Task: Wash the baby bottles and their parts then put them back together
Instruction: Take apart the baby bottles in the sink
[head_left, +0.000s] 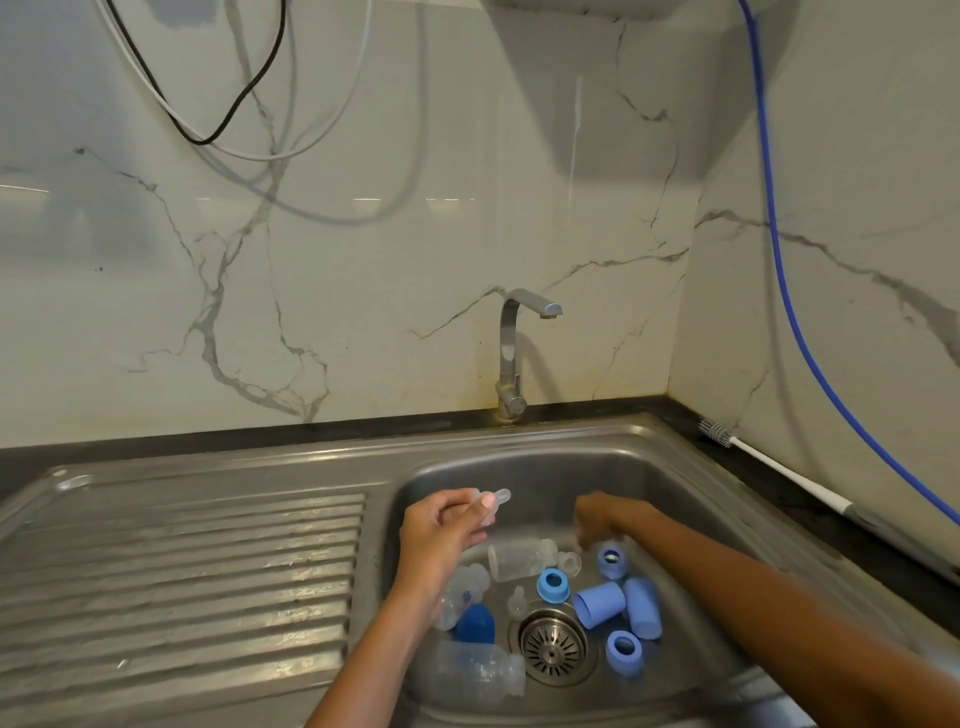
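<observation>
My left hand (441, 530) pinches a clear silicone teat (493, 503) above the left side of the steel sink (675, 467). My right hand (602, 519) reaches down into the basin with curled fingers, next to a blue ring (612, 560); whether it holds anything I cannot tell. On the basin floor lie a clear bottle (519, 558), a second clear bottle (480, 673), a dark blue cap (475, 623), light blue caps (600, 603), blue rings (553, 584) and a small teat (517, 601).
The tap (511, 353) stands behind the basin with no water running. A ribbed draining board (182, 571) lies to the left. A bottle brush (779, 467) rests on the dark counter at the right. A blue hose (789, 312) hangs along the right wall.
</observation>
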